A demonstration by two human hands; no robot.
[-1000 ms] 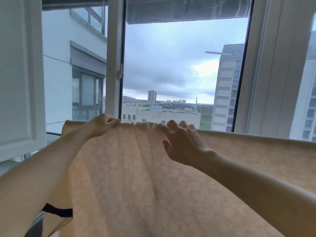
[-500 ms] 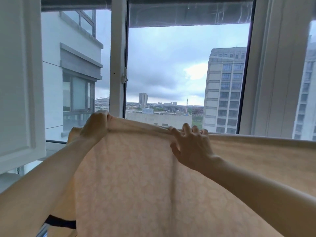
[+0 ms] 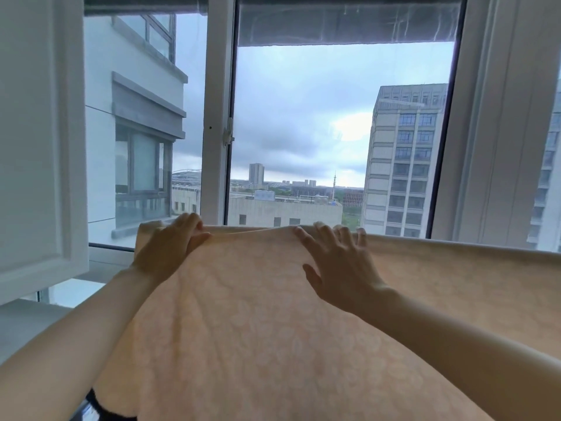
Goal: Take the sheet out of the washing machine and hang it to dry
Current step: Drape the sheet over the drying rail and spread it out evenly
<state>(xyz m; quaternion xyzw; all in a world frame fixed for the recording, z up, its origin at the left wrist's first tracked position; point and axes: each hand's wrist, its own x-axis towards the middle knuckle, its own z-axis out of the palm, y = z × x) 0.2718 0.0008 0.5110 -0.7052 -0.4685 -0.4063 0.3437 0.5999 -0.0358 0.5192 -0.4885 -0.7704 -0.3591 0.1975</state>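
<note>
A pale peach sheet with a faint leaf pattern hangs folded over a hidden rail in front of the window, its top fold running across the frame. My left hand grips the top fold near the sheet's left end, thumb in front and fingers curled over the edge. My right hand lies spread on the sheet near the middle of the fold, fingers straight and reaching over the top edge. The washing machine is out of view.
A white window frame post with a latch stands just behind the sheet. An open white window sash juts in at the left. A grey sill lies below it. Tall buildings stand outside.
The wrinkles between my hands have been pulled flat. My right hand slid right along the fold and opened out flat. The left hand keeps its grip.
</note>
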